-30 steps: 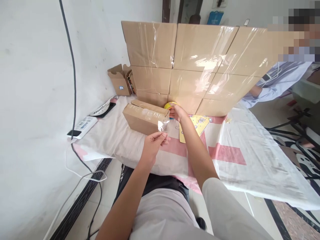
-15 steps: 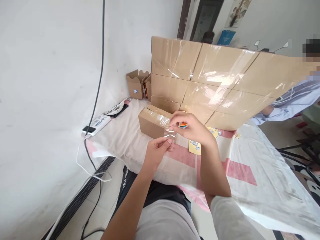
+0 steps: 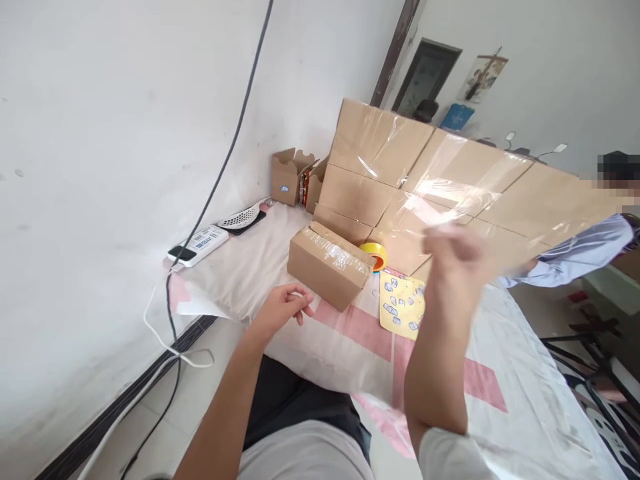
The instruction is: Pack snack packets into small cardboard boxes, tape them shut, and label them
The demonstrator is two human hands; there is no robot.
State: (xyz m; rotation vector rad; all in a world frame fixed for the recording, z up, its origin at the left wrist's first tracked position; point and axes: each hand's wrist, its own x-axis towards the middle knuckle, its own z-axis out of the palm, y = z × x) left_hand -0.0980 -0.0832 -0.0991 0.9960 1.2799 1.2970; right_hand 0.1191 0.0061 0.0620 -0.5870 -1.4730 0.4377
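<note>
A closed cardboard box [image 3: 320, 270] lies on the cloth-covered table, with shiny clear tape along its top seam. Just in front of its near side is my left hand [image 3: 283, 308], fingers loosely bent and apart, with nothing seen in them. My right hand [image 3: 456, 252] is raised to the right of the box, before the large cardboard stack, and smeared by motion; whether it holds anything is hidden by the blur. A yellow tape roll [image 3: 375, 256] rests by the box's right end. Near it lies a yellow sheet of stickers [image 3: 400, 303], partly covered by my right forearm.
A tall stack of taped cartons [image 3: 363, 190] stands behind the box. Small open boxes [image 3: 287, 180] sit at the back left. A white device [image 3: 200, 245] lies by the wall, where a black cable [image 3: 235, 133] hangs. Another person's sleeve [image 3: 590, 250] shows at right.
My hands have parted: the left drew back left from the box, the right rose away to the right. The tape end on the box now lies flat, and the tape roll is uncovered.
</note>
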